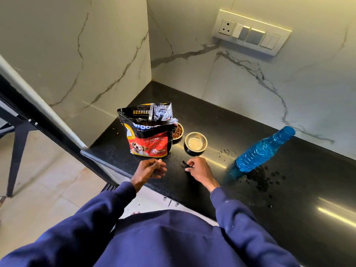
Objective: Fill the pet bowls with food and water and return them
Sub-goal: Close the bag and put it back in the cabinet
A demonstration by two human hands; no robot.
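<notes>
The steel bowl [196,143] sits on the table [221,122] at twelve o'clock from the right hand [198,167]. The kibble bowl [178,132] is at its ten, behind the food bag [149,138]. Rigid, slick, likely spill-prone: lift level by the rim. The right hand pinches a small black object [185,164]; the left hand [151,168] is curled, contents unclear.

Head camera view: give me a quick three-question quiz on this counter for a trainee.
1. True or false: the rear bowl, partly hidden by the food bag, holds kibble.
2. The blue bottle stands: A) left of the food bag, B) right of the front bowl, C) on the floor.
3. Which hand holds the small black object?
Key: 1 true; 2 B; 3 the right hand.
</notes>
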